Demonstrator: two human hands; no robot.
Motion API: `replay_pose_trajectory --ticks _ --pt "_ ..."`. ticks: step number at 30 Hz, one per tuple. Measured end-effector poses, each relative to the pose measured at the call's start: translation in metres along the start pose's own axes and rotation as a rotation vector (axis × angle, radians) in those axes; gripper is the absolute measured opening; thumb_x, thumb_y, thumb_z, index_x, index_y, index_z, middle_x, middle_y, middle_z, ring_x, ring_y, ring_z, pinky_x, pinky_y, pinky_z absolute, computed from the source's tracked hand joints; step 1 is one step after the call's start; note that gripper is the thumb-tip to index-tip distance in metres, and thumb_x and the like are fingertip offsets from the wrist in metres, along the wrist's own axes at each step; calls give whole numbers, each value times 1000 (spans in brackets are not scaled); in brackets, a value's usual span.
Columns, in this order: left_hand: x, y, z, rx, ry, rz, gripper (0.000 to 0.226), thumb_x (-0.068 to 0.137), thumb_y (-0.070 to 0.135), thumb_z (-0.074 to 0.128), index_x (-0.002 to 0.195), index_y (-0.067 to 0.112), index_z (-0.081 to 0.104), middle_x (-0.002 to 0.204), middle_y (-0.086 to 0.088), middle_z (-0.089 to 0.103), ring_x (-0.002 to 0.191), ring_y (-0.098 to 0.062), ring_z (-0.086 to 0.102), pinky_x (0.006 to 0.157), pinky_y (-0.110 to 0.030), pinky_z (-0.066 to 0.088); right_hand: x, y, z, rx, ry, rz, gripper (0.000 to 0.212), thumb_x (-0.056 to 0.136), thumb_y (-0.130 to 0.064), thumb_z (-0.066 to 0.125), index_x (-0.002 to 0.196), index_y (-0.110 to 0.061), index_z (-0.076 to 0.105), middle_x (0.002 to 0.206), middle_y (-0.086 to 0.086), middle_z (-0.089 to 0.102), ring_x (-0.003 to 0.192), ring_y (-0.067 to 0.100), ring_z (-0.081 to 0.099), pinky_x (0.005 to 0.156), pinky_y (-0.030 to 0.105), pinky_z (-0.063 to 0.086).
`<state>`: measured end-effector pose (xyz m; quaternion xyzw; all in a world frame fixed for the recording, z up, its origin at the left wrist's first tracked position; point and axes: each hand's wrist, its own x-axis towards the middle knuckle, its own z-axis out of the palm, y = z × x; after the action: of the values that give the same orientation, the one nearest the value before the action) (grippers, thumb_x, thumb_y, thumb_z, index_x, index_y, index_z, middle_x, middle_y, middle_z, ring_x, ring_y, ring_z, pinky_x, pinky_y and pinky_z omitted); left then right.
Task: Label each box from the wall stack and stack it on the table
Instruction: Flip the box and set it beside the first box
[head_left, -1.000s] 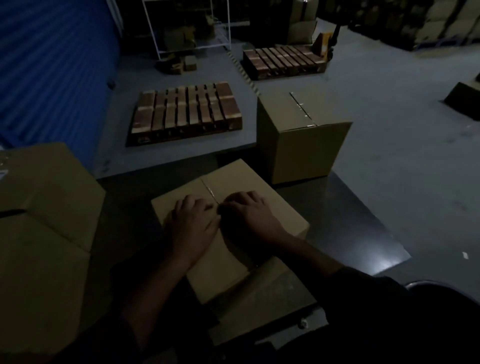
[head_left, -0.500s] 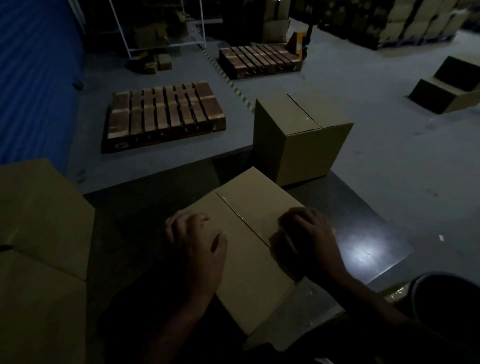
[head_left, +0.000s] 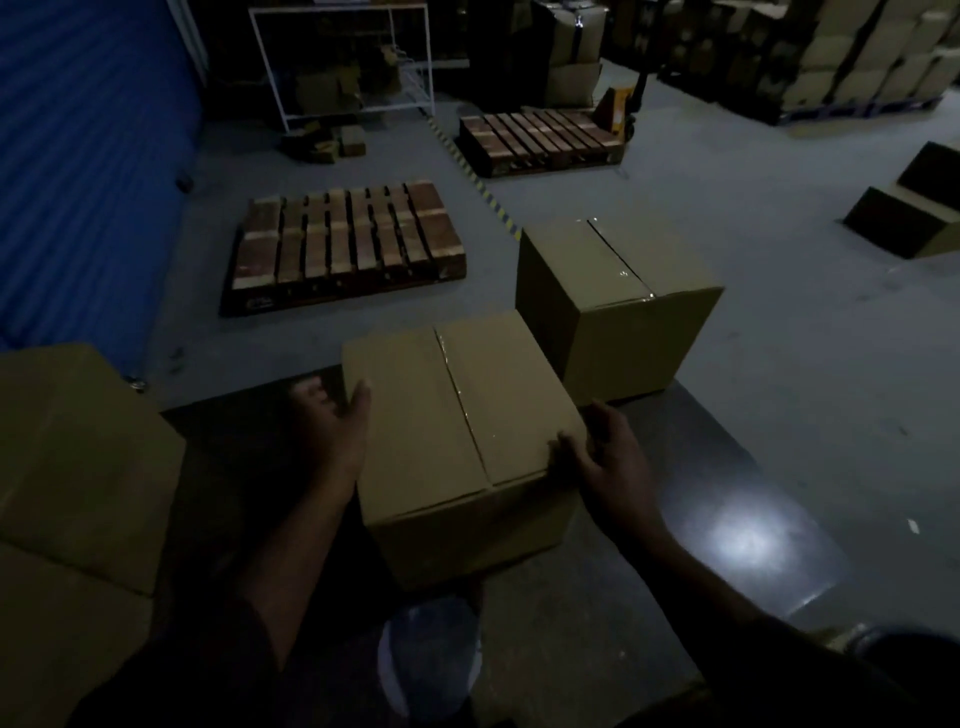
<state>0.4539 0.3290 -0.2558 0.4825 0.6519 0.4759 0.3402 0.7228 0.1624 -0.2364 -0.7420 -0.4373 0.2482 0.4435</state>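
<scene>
- Both hands now clasp the near cardboard box (head_left: 457, 415) from its two sides: the left hand (head_left: 332, 426) lies against the left face with the thumb hooked over the top edge, and the right hand (head_left: 608, 462) wraps the near right corner, thumb on top and fingers down the side.
- A second ago the two hands were pressed together on the middle of the lid, over the taped seam; half a second ago they had slid apart, flat on the top. The change reads as a shift from pressing something down to taking hold for a lift.
- No label shows on the lid in this dim light, so whether one is stuck on cannot be told.
- The box appears turned since the earlier pictures, its seam now running more nearly away from the person. It sits on the dark table (head_left: 675, 467), or just above it; contact is hard to judge.
- A second taped box (head_left: 623, 312) stands just behind and to the right at the table's far edge, the likely base for stacking.
- More brown boxes (head_left: 78, 467) stand at the left edge of view.
</scene>
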Motion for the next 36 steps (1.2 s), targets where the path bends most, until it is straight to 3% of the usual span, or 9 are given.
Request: replay_pose_trajectory --ticks 4,7,10,14,17,22,29,34,36 --pt "-51 -25 -8 -95 -204 -199 63 93 47 76 144 18 53 124 -5 68 97 -17 68 71 -29 52 -3 16 6 143 -71 83 38 87 -65 49 113 -38 59 113 -11 69 91 -6 65 76 19 53" --pt "-46 -18 -9 -190 -258 -214 66 85 56 76 141 25 59 124 0 73 107 -20 72 85 -37 58 20 18 16 248 -108 46 48 93 -65 49 130 -35 57 123 -14 65 106 -3 63 93 35 56" --pt "-13 12 -1 -282 -259 -222 66 87 55 75 144 28 59 127 4 73 115 -20 71 98 -42 57 58 -1 17 319 -199 -29 64 91 -59 58 145 -27 45 135 -11 58 114 -8 58 98 28 54" --pt "38 57 33 -330 -223 -140 24 105 31 65 128 26 64 113 12 73 100 -4 71 77 -20 54 129 -26 6 228 -324 -171 75 77 -54 81 139 -43 41 140 -12 52 124 -1 54 101 27 52" --pt "76 72 58 -311 -247 -120 30 103 29 67 131 20 69 117 3 78 108 -18 73 80 -28 57 175 -36 -1 20 -257 -328 85 77 -36 85 146 -28 38 139 -12 51 118 2 54 97 30 52" --pt "112 83 90 -265 -326 -140 36 100 29 69 134 18 68 119 -3 78 107 -22 74 82 -33 57 223 -42 -10 -340 -68 -481 86 73 -41 86 142 -18 42 124 3 63 101 20 62 74 29 45" --pt "132 70 122 -217 -374 -200 37 99 27 70 135 18 66 120 -6 77 104 -24 74 77 -32 57 247 -7 -10 -673 25 -560 74 79 -63 65 138 -22 47 130 -1 62 117 26 48 89 43 34" --pt "141 22 143 -162 -331 -220 89 75 57 80 154 34 47 146 4 62 127 -22 63 109 -48 52 256 9 -12 -595 -47 -599 51 80 -42 75 124 -17 63 134 4 61 127 27 50 103 42 37" --pt "126 25 152 -139 -345 -191 88 78 53 75 157 30 44 146 5 60 128 -19 60 110 -43 50 259 9 -14 -568 -97 -603 48 80 -36 77 123 -17 66 136 5 60 124 28 53 103 39 42"
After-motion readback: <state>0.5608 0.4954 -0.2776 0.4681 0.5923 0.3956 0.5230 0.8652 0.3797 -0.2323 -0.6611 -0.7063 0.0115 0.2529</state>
